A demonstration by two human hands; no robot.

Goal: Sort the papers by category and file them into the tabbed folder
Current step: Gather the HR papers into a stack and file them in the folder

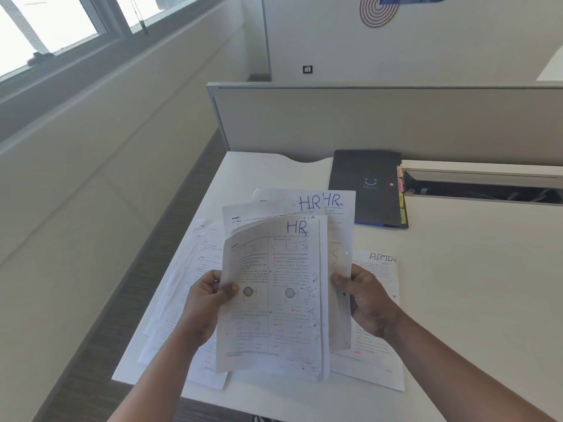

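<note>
I hold a small stack of printed sheets marked "HR" [274,296] upright above the desk. My left hand [207,303] grips the stack's left edge, thumb on the front page. My right hand [365,300] pinches the right edge of the rear sheets. More "HR" sheets [332,205] lie flat behind the held stack. A sheet marked "ADMIN" [380,269] lies to the right, under my right hand. Another pile of papers [189,269] lies on the left. The dark tabbed folder [365,187] is closed at the back of the desk, coloured tabs along its right edge.
The white desk [472,284] ends in a grey partition [365,123] at the back. A cable slot [487,187] opens to the right of the folder. Beyond the desk's left edge are dark carpet [122,300] and a wall with windows.
</note>
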